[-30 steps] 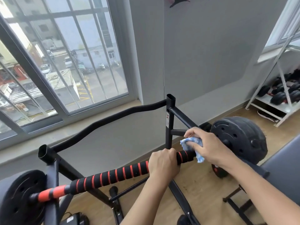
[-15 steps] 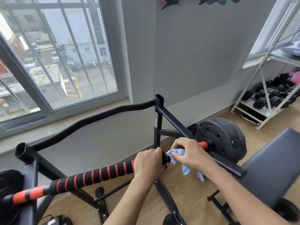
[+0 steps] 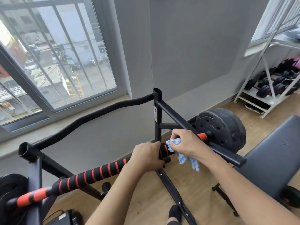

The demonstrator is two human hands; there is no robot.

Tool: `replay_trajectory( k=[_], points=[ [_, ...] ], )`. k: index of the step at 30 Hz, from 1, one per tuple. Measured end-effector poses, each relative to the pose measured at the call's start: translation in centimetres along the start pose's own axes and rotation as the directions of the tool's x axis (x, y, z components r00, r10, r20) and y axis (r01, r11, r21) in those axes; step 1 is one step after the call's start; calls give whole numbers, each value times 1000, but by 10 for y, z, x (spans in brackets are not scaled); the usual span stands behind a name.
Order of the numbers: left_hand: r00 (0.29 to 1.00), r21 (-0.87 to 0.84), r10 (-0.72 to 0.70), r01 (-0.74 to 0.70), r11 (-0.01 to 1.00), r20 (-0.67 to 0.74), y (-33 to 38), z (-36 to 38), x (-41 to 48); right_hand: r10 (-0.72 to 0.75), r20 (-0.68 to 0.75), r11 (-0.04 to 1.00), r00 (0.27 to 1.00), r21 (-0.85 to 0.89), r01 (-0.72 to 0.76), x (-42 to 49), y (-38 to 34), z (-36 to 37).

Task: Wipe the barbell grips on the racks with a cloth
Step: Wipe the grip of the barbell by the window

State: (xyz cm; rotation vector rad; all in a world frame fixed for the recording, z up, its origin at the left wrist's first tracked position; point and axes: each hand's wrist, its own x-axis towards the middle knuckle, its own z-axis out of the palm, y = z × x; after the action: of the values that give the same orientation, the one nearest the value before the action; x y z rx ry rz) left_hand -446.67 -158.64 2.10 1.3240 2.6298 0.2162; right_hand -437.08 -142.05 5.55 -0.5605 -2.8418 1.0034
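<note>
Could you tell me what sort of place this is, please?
Most likely a small home gym: a barbell with a weight plate sits on a black rack, beside a padded bench and shelved dumbbells.

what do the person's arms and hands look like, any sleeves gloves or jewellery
Both forearms are bare up to the frame edge, with no sleeves in view. The left hand and right hand wear no gloves, and no rings, watch or wristband show on the visible sides.

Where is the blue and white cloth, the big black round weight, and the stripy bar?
Blue and white cloth (image 3: pixel 174 143): head view, bunched part under the right hand.
Big black round weight plate (image 3: pixel 222 127): head view, flat face.
Black foam bar grip with red stripes (image 3: pixel 95 173): head view, middle of bare stretch.
</note>
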Motion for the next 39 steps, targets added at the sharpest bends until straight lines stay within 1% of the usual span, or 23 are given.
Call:
replay_trajectory(
  k=[1, 2, 4, 6, 9, 10, 13, 15, 17, 19, 21, 22, 23, 24, 27, 30, 32, 34, 35, 36, 37, 38, 39],
  points=[
    [996, -45, 30, -27, 999, 82, -8, -10, 3, 2, 31, 1000, 1000, -12, -1, 1, -1, -2],
    [990, -69, 59, -51, 996, 126, -14, -16, 5, 6, 58, 1000, 998, -25, -5, 2, -1, -5],
    [989, -81, 78, -68, 994, 125, -16, -16, 4, 25, 96, 999, 995, -49, -20, 4, -2, -8],
    [996, 14, 87, -88, 996, 27, -11, -6, -2, 41, 103, 998, 994, -61, -35, 6, -4, -7],
    [973, 276, 127, -70, 959, -192, -6, 14, -13, 65, 61, 991, 996, -122, -57, 11, -11, -1],
    [968, 329, 134, -59, 943, -211, -4, 20, -17, 75, 52, 987, 996, -147, -67, 12, -13, 0],
    [953, 332, 109, -9, 943, -284, 3, 30, -24, 86, 62, 984, 994, -162, -74, 10, -12, 1],
    [957, 204, 7, 55, 977, -290, 8, 25, -25, 70, 64, 989, 995, -133, -61, 6, -9, -2],
    [971, 10, -69, 73, 997, -230, 4, 13, -24, 47, 72, 993, 996, -107, -39, 3, -7, -4],
    [987, -165, -155, 144, 976, -52, -5, 0, -20, 22, 83, 996, 996, -90, -15, 3, -6, -6],
    [970, -238, -204, 231, 943, 132, -9, -8, -13, 12, 88, 996, 996, -90, -4, 3, -7, -7],
    [965, -204, -211, 240, 949, 156, -8, -8, -11, 13, 89, 996, 996, -94, -4, 4, -7, -7],
    [966, -128, -216, 234, 964, 139, -5, -7, -10, 16, 89, 995, 996, -99, -7, 4, -7, -7],
    [973, -52, -221, 225, 973, 73, -1, -4, -9, 19, 89, 995, 996, -103, -10, 4, -6, -7],
    [964, 111, -190, 213, 971, -187, 6, 16, -14, 41, 65, 993, 997, -117, -33, 7, -7, -3],
    [941, 235, -74, 158, 959, -332, 7, 36, -24, 71, 18, 982, 997, -177, -66, 9, -10, 3],
    [943, 290, -39, 141, 947, -332, 9, 41, -26, 69, 1, 983, 998, -173, -68, 7, -9, 5],
    [973, 241, -81, 134, 961, -217, 8, 23, -22, 67, 8, 988, 998, -139, -66, 5, -8, 4],
    [991, 176, -114, 125, 976, -76, 3, 12, -19, 66, 17, 990, 998, -126, -63, 5, -7, 3],
    [987, 24, -120, 118, 993, 102, -3, 0, -14, 61, 22, 991, 998, -119, -58, 6, -7, 3],
    [952, -149, -123, 170, 974, 281, -9, -11, -10, 56, 28, 992, 998, -118, -53, 7, -7, 2],
    [899, -294, -104, 246, 924, 424, -12, -21, -7, 52, 33, 991, 998, -123, -47, 9, -8, 3],
    [846, -385, -85, 326, 863, 526, -14, -27, -3, 48, 34, 990, 998, -134, -43, 10, -9, 3]
  ],
)
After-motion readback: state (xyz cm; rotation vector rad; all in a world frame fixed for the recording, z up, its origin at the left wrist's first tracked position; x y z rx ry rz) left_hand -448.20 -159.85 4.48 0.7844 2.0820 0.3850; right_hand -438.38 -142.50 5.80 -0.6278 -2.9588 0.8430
